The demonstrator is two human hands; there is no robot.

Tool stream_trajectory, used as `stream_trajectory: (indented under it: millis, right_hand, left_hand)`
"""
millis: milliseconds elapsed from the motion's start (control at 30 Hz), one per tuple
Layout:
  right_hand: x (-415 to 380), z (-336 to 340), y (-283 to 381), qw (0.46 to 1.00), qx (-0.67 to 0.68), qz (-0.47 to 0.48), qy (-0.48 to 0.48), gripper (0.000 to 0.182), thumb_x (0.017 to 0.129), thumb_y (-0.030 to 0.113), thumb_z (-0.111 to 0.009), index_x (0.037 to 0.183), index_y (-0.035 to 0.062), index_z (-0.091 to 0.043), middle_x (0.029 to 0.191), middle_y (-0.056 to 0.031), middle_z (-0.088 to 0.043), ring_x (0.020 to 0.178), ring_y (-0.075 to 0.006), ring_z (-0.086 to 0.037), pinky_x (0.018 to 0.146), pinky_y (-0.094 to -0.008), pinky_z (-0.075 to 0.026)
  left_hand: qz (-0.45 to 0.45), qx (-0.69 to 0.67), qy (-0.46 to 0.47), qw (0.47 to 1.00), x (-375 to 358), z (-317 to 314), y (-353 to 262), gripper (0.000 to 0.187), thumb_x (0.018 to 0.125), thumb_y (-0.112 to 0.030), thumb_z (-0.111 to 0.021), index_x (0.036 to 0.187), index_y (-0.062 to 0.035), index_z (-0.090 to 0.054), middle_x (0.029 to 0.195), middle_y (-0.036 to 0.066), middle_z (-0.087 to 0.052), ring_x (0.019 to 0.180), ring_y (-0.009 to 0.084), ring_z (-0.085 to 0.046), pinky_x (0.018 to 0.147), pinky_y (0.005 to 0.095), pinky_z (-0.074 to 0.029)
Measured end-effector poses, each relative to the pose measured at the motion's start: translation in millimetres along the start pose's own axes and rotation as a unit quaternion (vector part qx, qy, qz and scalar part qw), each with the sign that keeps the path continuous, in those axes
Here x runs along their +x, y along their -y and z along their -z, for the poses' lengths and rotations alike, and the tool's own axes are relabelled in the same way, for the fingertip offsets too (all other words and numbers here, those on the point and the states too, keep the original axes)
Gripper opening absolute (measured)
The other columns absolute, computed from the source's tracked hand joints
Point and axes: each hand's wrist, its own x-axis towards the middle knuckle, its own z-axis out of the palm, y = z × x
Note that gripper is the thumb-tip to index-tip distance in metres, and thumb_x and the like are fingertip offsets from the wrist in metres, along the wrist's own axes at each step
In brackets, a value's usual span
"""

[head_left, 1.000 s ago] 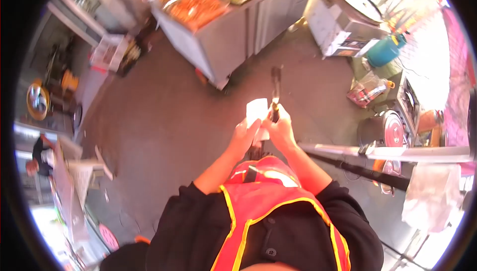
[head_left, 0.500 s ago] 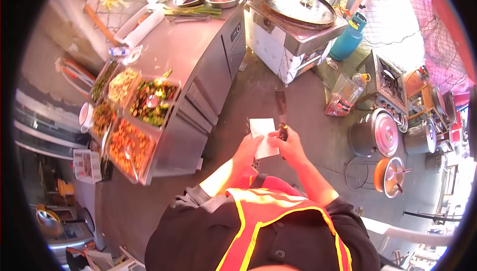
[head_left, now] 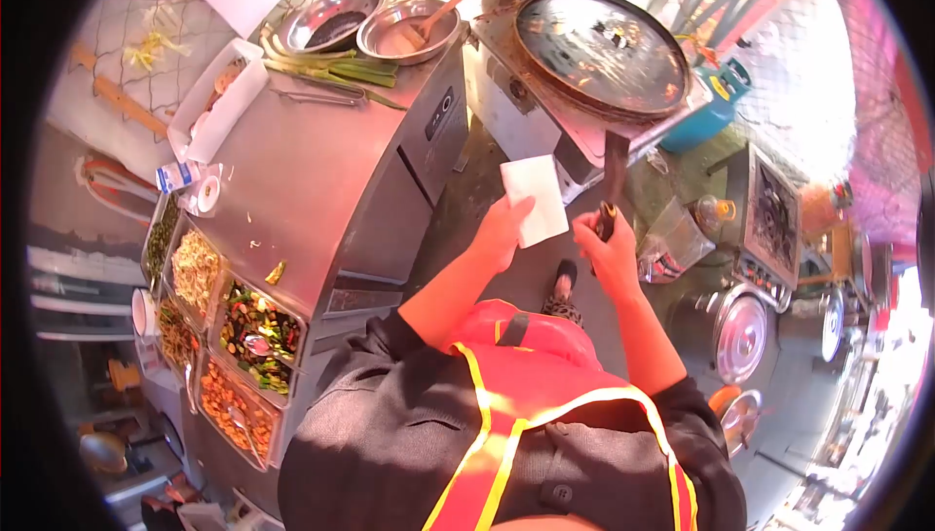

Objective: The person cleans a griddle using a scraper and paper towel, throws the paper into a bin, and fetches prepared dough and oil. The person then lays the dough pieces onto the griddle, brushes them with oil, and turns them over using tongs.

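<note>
Where I could see, left hand [head_left: 502, 233] pinched white paper [head_left: 538, 198]; right hand [head_left: 613, 250] was clamped round a spatula [head_left: 615, 172].

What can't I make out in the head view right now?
All in the head view:
Flat-bladed tool: handle mostly hidden by the right hand.
White sheet: partly covered by the left hand.
Dark pot: contents hidden by its lid.
Blue-and-white packet: print too small to read.

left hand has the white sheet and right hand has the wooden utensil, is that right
Not quite: in the head view, the right hand holds a dark flat-bladed tool; the wooden utensil rests in a metal bowl. The left hand does hold the white sheet.
</note>
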Motion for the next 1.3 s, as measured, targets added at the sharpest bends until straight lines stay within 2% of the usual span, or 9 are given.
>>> stream_trajectory:
  millis: [100, 200, 333, 467, 600, 833, 933, 1133, 1300]
  right_hand:
    - [80.8, -8.1, 2.8, 0.995, -0.038, 0.073, 0.064, 0.018, 0.080, 0.013, -0.066, 0.085, 0.0013, -0.054, 0.072, -0.0031, -0.059, 0.061, -0.0093, -0.055, 0.055, -0.0252, -0.045]
    - [151.0, -3.8, 1.3, 0.977, -0.115, 0.134, 0.119, 0.018, 0.078, 0.012, -0.069, 0.081, 0.0019, -0.054, 0.074, -0.0027, -0.060, 0.064, -0.0102, -0.054, 0.058, -0.0251, -0.045]
    - [199.4, 6.9, 13.1, 0.959, -0.173, 0.129, 0.182, 0.020, 0.074, 0.014, -0.068, 0.082, 0.0028, -0.054, 0.069, -0.0028, -0.056, 0.063, -0.0122, -0.051, 0.061, -0.0288, -0.042]
    - [227.8, 6.7, 18.1, 0.942, -0.181, 0.128, 0.250, 0.017, 0.074, 0.012, -0.065, 0.080, 0.0034, -0.052, 0.069, -0.0024, -0.055, 0.063, -0.0120, -0.051, 0.061, -0.0285, -0.043]
    - [243.7, -1.5, 11.9, 0.933, -0.119, 0.129, 0.313, 0.015, 0.075, 0.012, -0.062, 0.078, 0.0040, -0.050, 0.067, -0.0038, -0.055, 0.063, -0.0126, -0.053, 0.058, -0.0293, -0.042]
    - [244.0, -8.7, 27.2, 0.927, 0.013, 0.019, 0.375, 0.014, 0.073, 0.006, -0.063, 0.074, 0.0050, -0.049, 0.067, -0.0001, -0.054, 0.061, -0.0076, -0.050, 0.057, -0.0248, -0.041]
    - [240.3, -14.3, 29.0, 0.914, -0.049, 0.059, 0.398, 0.014, 0.075, 0.004, -0.063, 0.075, 0.0050, -0.049, 0.077, -0.0028, -0.060, 0.068, -0.0089, -0.056, 0.062, -0.0255, -0.046]
    - [217.0, -31.6, 30.7, 0.911, 0.009, 0.074, 0.405, 0.014, 0.074, 0.005, -0.062, 0.073, 0.0050, -0.048, 0.068, -0.0001, -0.055, 0.061, -0.0074, -0.048, 0.056, -0.0241, -0.040]
    - [203.4, -42.9, 32.1, 0.899, -0.027, 0.078, 0.429, 0.014, 0.075, 0.007, -0.062, 0.074, 0.0042, -0.048, 0.068, 0.0001, -0.054, 0.060, -0.0072, -0.048, 0.055, -0.0238, -0.040]
  left_hand:
    - [-0.060, 0.013, 0.050, 0.997, 47.2, -24.9, 3.5, 0.031, 0.094, -0.015, -0.050, 0.122, -0.0020, -0.052, 0.112, 0.006, -0.060, 0.099, 0.0148, -0.060, 0.087, 0.0300, -0.048]
    - [-0.081, 0.013, -0.012, 0.997, 83.0, -54.0, 0.1, 0.034, 0.095, -0.017, -0.049, 0.127, -0.0028, -0.049, 0.115, 0.003, -0.057, 0.103, 0.0115, -0.057, 0.089, 0.0280, -0.045]
    - [-0.123, 0.055, -0.059, 0.989, 111.0, -79.8, -2.9, 0.036, 0.093, -0.012, -0.047, 0.128, -0.0042, -0.048, 0.116, 0.001, -0.056, 0.103, 0.0097, -0.055, 0.086, 0.0263, -0.044]
    - [-0.120, -0.003, -0.103, 0.987, 123.1, -82.8, -1.0, 0.036, 0.092, -0.011, -0.047, 0.127, -0.0046, -0.048, 0.114, 0.002, -0.057, 0.101, 0.0118, -0.057, 0.085, 0.0282, -0.045]
    - [-0.147, -0.108, -0.106, 0.977, 124.4, -74.0, -2.0, 0.036, 0.093, -0.018, -0.047, 0.126, -0.0033, -0.048, 0.113, 0.005, -0.059, 0.100, 0.0150, -0.059, 0.085, 0.0307, -0.046]
    - [-0.191, -0.190, -0.091, 0.959, 111.7, -71.4, -8.6, 0.039, 0.096, -0.027, -0.047, 0.125, -0.0006, -0.049, 0.116, 0.008, -0.059, 0.103, 0.0183, -0.059, 0.089, 0.0357, -0.047]
    - [-0.199, -0.181, -0.119, 0.956, 103.4, -68.7, -9.3, 0.040, 0.096, -0.027, -0.045, 0.125, 0.0004, -0.048, 0.118, 0.009, -0.058, 0.106, 0.0197, -0.058, 0.091, 0.0369, -0.047]
    - [-0.232, -0.218, -0.143, 0.937, 79.6, -62.9, -9.4, 0.040, 0.097, -0.026, -0.042, 0.125, 0.0012, -0.048, 0.121, 0.010, -0.057, 0.107, 0.0213, -0.058, 0.092, 0.0369, -0.046]
    - [-0.247, -0.189, -0.162, 0.937, 63.2, -52.9, -5.5, 0.039, 0.096, -0.026, -0.044, 0.123, 0.0012, -0.049, 0.119, 0.009, -0.057, 0.106, 0.0192, -0.058, 0.091, 0.0344, -0.047]
